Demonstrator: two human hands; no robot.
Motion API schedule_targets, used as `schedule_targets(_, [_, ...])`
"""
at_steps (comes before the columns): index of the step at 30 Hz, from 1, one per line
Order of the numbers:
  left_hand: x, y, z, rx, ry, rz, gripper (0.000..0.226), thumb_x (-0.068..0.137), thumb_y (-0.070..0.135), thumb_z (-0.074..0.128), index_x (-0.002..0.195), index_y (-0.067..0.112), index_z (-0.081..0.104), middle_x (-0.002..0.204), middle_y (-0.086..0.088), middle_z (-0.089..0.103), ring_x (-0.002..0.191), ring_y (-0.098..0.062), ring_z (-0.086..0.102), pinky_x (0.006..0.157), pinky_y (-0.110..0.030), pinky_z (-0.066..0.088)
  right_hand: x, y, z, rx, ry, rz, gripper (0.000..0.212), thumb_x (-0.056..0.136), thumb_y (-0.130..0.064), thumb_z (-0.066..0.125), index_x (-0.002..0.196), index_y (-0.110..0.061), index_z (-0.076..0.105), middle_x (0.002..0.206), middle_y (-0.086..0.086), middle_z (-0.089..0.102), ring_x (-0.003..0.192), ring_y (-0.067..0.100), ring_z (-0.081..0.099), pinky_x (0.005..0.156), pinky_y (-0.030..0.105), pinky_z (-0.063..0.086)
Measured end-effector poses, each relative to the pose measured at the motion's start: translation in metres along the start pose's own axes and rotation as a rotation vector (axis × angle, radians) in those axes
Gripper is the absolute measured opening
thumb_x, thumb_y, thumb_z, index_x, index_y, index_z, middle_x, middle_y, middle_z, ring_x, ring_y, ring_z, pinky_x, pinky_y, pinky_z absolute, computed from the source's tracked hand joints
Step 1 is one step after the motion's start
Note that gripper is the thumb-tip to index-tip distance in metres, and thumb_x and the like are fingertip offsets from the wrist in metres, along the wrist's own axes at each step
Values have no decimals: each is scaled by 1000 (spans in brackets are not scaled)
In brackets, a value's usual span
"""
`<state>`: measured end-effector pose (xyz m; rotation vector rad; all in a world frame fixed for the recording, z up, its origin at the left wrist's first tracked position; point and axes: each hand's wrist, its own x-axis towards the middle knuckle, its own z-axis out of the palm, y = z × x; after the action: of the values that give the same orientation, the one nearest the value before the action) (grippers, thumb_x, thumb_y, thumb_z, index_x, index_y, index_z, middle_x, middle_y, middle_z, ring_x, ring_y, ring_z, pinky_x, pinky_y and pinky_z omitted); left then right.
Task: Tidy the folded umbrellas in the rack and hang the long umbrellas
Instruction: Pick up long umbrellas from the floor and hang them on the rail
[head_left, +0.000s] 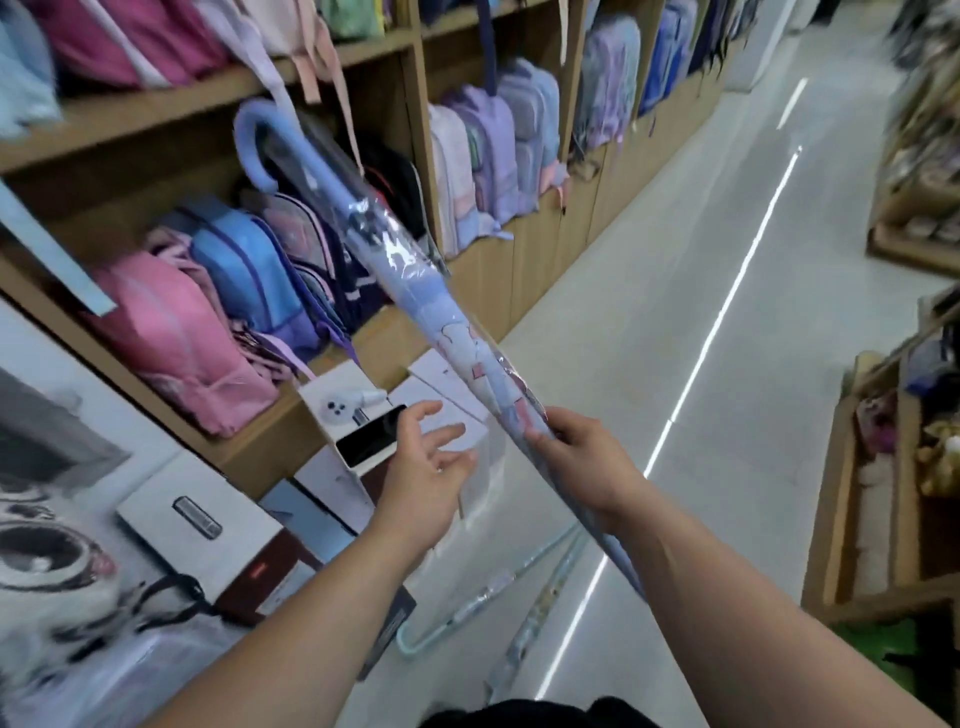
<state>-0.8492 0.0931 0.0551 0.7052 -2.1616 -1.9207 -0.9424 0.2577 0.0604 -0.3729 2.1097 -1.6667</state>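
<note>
Right hand (576, 460) grips long umbrella (402, 270); left hand (421, 467) spread; shelf (254, 449) holds backpacks (182, 343).

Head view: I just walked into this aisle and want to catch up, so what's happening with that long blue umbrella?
A person's right hand grips the long pale-blue umbrella, curved-handled and wrapped in clear plastic, low on its canopy, with the handle tilted up toward the wooden backpack shelves. The left hand is open beside it, holding nothing. Two more long wrapped umbrellas lie on the grey floor below. The held umbrella is not hung yet.
</note>
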Motion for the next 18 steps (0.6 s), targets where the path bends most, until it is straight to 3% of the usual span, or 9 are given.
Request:
schedule_targets(3, [-8,4,3,18,-56,-80,35,96,17,69,120,37,54,120,4,71,105,-17,69,101,-43,54,8,-29,3,98,-125,-38,24,99,-34,59,82,-20,68,73,-10,57,69,6,50,64,22,41])
schedule_targets(7, [-26,18,6,17,-40,-88,23,99,18,65,118,29,62,113,0,75,109,-23,69,102,-44,52,24,-65,11,192,-324,-133,21,101,-25,55,88,-11,62,80,-1,57,79,11,51,73,29,40])
schedule_targets(9, [-36,26,9,6,-3,-75,16,101,17,61,116,22,63,112,-4,76,112,-23,68,100,-40,51,25,-78,14,234,-391,-194,18,104,-21,50,95,-15,65,81,-9,65,79,5,58,73,21,46])
schedule_targets(13, [-54,27,17,-58,110,-39,22,102,16,59,123,21,56,114,0,76,108,-15,67,90,-29,49,20,-81,18,318,-572,-191,20,105,-17,48,111,-11,66,98,-2,71,91,7,64,81,21,51])
schedule_targets(16, [-70,25,20,-97,212,9,32,103,7,55,130,24,56,123,4,73,118,-11,66,100,-31,51,13,-77,30,306,-701,-206,28,101,-23,53,112,2,60,103,11,65,97,16,60,89,32,47])
schedule_targets(18, [-82,26,16,-84,316,40,32,102,2,53,125,23,62,121,6,74,118,-11,67,102,-33,52,4,-83,44,301,-765,-232,28,98,-25,54,112,-1,63,103,11,65,97,17,60,90,35,47])
